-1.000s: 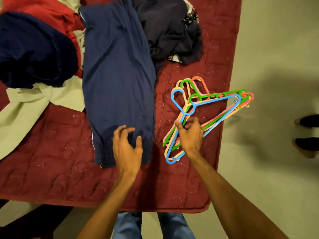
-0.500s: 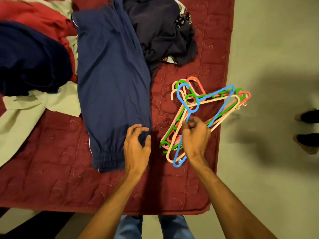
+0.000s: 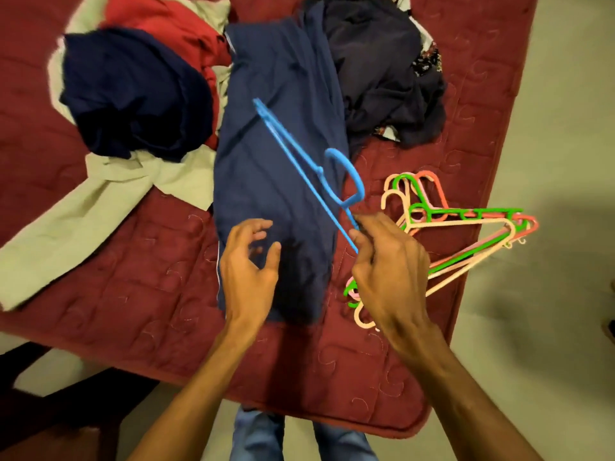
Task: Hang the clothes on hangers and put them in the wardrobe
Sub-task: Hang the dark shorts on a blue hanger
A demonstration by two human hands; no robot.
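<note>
You are pinching the blue hanger (image 3: 299, 166) by one end in your right hand (image 3: 389, 271), over the navy trousers (image 3: 283, 94) lying on the red quilt (image 3: 133, 294), while your left hand (image 3: 249, 271) is hovering loose and empty, so the hanger may be twisting out of that small grip

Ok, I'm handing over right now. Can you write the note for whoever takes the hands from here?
Left hand: open, holds nothing, over the cuff end of the navy blue trousers, which lie flat on the maroon quilted bed cover.
Right hand: pinches the blue plastic hanger below its hook, raised over the trousers.
Spare green, pink and cream plastic hangers: stacked at the cover's right edge.
Done: one hanger picked; nothing hung yet.
Left: hang the trousers, then the heaped dark navy garment, red garment, pale green garment and black garment. The wardrobe is not in view.
</note>
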